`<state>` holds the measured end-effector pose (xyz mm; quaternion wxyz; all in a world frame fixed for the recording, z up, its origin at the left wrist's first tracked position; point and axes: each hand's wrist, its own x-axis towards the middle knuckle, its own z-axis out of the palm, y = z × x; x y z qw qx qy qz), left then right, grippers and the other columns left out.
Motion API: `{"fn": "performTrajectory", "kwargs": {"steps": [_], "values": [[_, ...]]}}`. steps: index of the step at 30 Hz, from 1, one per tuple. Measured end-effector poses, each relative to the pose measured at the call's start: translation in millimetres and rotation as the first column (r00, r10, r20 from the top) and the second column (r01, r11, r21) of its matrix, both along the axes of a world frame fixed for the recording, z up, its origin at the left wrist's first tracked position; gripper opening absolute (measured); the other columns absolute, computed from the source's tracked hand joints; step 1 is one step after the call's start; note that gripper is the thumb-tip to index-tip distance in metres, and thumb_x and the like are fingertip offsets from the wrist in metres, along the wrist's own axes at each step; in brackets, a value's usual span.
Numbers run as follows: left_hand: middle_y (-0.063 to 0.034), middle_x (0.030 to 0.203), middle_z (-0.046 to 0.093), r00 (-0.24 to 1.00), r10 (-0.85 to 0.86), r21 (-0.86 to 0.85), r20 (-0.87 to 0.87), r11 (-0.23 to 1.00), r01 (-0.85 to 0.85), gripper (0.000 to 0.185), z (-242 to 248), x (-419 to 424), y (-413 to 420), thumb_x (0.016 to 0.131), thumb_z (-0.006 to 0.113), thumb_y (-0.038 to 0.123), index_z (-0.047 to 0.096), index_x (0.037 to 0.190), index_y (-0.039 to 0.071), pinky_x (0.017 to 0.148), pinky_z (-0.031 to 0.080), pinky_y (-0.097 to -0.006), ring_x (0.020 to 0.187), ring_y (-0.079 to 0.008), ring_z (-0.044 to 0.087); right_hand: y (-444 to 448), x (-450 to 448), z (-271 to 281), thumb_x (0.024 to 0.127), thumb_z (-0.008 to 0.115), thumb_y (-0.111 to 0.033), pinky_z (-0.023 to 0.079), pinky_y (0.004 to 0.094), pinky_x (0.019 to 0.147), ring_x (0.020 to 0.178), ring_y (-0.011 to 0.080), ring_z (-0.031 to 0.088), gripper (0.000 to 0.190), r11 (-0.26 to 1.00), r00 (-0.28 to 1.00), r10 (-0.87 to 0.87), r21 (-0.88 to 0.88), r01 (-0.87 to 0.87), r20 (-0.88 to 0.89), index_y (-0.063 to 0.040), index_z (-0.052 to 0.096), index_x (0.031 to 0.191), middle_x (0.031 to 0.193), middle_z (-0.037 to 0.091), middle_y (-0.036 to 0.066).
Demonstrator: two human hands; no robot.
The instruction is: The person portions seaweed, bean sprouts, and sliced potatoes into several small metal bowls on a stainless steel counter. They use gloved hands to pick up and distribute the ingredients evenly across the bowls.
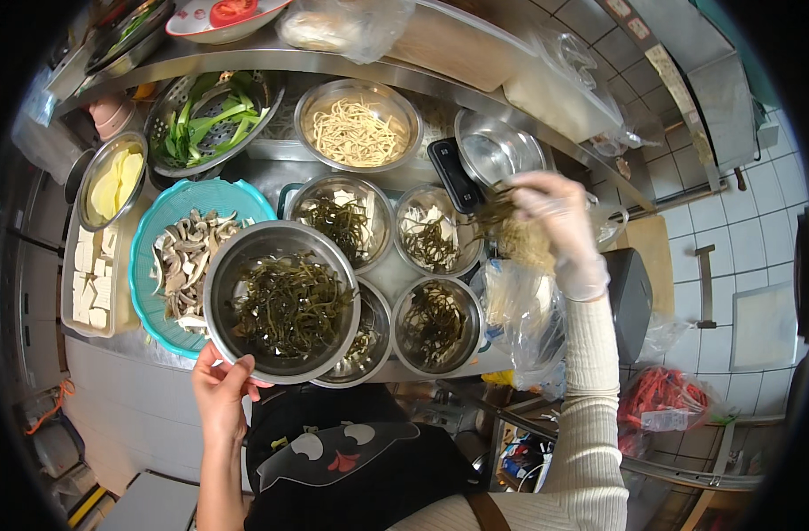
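Note:
My left hand (228, 381) grips the rim of a large steel bowl (216, 312) filled with shredded kelp (291, 305). The bowl is held over the edge of a turquoise colander (145, 312) of sliced mushrooms and partly covers a smaller steel bowl (378, 362). In a clear glove, my right hand (544, 206) pinches a bunch of kelp strips (496, 212) at the right, just below a steel bowl (501, 146). Kelp lies in the upper left bowl (338, 222), the upper right bowl (438, 239) and the lower right bowl (438, 325); white pieces show in the upper two.
Behind stand a bowl of tofu-like strips (358, 133) and a perforated bowl of greens (212, 119). At left are sliced potato-like pieces (117, 182) and a tub of tofu (91, 279). A black device (455, 176) and plastic bags (530, 318) are at right. A steel shelf edge (258, 61) spans the back.

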<state>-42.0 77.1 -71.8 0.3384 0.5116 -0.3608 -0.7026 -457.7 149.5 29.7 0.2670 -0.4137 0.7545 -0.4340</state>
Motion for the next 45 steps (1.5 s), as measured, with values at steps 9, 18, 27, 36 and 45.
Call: {"fn": "performTrajectory", "kwargs": {"steps": [9, 18, 27, 36, 45], "values": [[-0.0044, 0.07, 0.06, 0.997, 0.05, -0.087, 0.064, 0.995, -0.044, 0.011, 11, -2, 3, 0.08, 0.058, -0.005, 0.055, 0.088, 0.001, 0.036, 0.04, -0.0192, 0.044, -0.0077, 0.05, 24, -29, -50, 0.083, 0.059, 0.001, 0.05, 0.0239, 0.077, 0.078, 0.0129, 0.064, 0.023, 0.995, 0.95, 0.065, 0.094, -0.038, -0.305, -0.002, 0.067, 0.104, 0.093, 0.069, 0.012], [-0.0057, 0.073, 0.061, 0.992, 0.092, -0.106, 0.092, 0.991, -0.082, 0.014, 23, -3, 12, 0.08, 0.06, -0.003, 0.054, 0.091, 0.002, 0.036, 0.04, -0.0192, 0.046, -0.0101, 0.054, 7, -5, -209, 0.081, 0.05, -0.003, 0.047, 0.0371, 0.086, 0.092, 0.0304, 0.06, 0.025, 0.841, 0.707, 0.538, 0.238, -0.486, -0.46, -0.006, 0.066, 0.099, 0.102, 0.064, 0.011], [-0.0074, 0.074, 0.064, 0.995, 0.077, -0.096, 0.057, 0.993, -0.071, 0.015, 34, -3, 25, 0.078, 0.06, -0.007, 0.055, 0.091, 0.001, 0.038, 0.043, -0.0205, 0.049, -0.0123, 0.058, 2, 15, -123, 0.085, 0.057, -0.009, 0.047, 0.0358, 0.086, 0.094, 0.0295, 0.062, 0.02, 0.902, 0.858, 0.432, 0.158, -0.402, -0.279, -0.002, 0.065, 0.101, 0.101, 0.066, 0.015], [-0.011, 0.075, 0.064, 0.994, -0.044, -0.091, -0.097, 0.995, 0.035, 0.013, 66, -19, 33, 0.081, 0.057, -0.01, 0.05, 0.081, 0.001, 0.04, 0.047, -0.0214, 0.055, -0.0162, 0.062, -16, 130, -21, 0.07, 0.069, -0.019, 0.043, 0.0319, 0.067, 0.081, 0.0221, 0.052, 0.024, 0.644, 0.372, 0.567, 0.113, -0.756, -0.735, -0.005, 0.063, 0.088, 0.082, 0.056, 0.004], [-0.0094, 0.075, 0.062, 0.993, -0.084, -0.051, -0.082, 0.995, 0.08, 0.017, 59, -20, 29, 0.08, 0.058, -0.011, 0.049, 0.079, 0.002, 0.04, 0.046, -0.0208, 0.056, -0.0141, 0.062, -11, 126, 8, 0.079, 0.064, -0.005, 0.045, 0.0279, 0.063, 0.07, 0.0165, 0.056, 0.018, 0.811, 0.81, 0.501, -0.161, -0.563, -0.305, -0.002, 0.067, 0.097, 0.075, 0.059, 0.004]]}}
